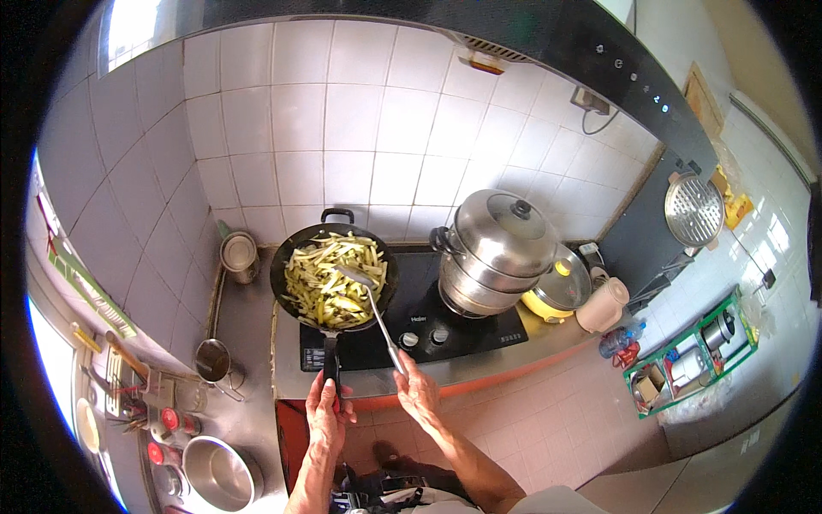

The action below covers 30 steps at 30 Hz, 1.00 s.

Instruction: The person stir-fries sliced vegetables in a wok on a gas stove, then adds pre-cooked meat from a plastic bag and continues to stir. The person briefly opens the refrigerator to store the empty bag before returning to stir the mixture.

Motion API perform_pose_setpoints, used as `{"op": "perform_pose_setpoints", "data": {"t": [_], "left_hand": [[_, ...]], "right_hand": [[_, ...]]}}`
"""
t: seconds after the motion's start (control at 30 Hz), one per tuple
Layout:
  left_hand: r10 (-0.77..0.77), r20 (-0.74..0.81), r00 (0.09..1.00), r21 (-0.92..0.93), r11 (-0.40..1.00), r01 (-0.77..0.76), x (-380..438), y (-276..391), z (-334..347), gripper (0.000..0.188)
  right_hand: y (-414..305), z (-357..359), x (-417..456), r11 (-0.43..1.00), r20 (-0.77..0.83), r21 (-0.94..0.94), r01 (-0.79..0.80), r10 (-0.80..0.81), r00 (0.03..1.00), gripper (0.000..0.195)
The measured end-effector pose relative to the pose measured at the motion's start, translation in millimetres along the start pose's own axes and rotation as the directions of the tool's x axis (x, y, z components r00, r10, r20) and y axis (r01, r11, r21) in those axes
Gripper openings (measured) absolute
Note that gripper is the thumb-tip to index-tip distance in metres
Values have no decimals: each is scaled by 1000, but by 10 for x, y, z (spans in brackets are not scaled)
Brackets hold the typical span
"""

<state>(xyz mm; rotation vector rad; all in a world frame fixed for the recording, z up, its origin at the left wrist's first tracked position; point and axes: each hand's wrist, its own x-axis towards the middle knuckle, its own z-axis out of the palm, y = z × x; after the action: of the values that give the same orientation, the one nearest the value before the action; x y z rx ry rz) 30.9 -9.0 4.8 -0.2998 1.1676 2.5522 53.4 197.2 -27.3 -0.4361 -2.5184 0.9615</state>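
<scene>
A black wok point(280, 297) sits over the left side of the gas cooktop point(404, 295), full of pale green and yellow vegetable strips point(321, 270). My left hand point(326, 411) is closed around the wok's long black handle point(331, 363). In my right hand point(417, 389) is the handle of a metal cooking ladle point(383, 324). The ladle's head rests among the strips, towards the right side of the wok. Whether the burner is lit under the wok cannot be seen.
Right of the wok stands a lidded stainless steel steamer pot point(494, 257), with a yellow electric pan point(552, 295) and a pink jug point(603, 305) beyond. On the left counter are a metal pot point(221, 475), a metal cup point(213, 361) and red-lidded jars point(180, 421). A range hood point(546, 38) overhangs everything.
</scene>
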Motion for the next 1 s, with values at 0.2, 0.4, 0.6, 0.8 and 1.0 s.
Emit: {"op": "perform_pose_setpoints", "data": {"t": [0.2, 0.4, 0.6, 0.8, 1.0], "left_hand": [[-29, 27, 999, 33, 999, 28, 31, -9, -32, 50], [-7, -16, 1000, 122, 992, 9, -65, 68, 2, 56], [-16, -34, 999, 143, 989, 21, -80, 120, 77, 57], [-2, -3, 1000, 144, 990, 3, -92, 106, 162, 57], [-36, -17, 999, 119, 992, 38, -104, 166, 179, 57]], "right_hand": [[38, -232, 229, 989, -144, 14, 149, -146, 979, 50], [-241, -509, 973, 975, -42, -165, 150, -159, 986, 42], [-264, -384, 1790, 929, 111, -357, 101, -65, 992, 41], [-6, -223, 2177, 994, 239, -106, 4, 21, 971, 35], [-337, -684, 1654, 962, 303, -172, 213, -154, 940, 32]]}}
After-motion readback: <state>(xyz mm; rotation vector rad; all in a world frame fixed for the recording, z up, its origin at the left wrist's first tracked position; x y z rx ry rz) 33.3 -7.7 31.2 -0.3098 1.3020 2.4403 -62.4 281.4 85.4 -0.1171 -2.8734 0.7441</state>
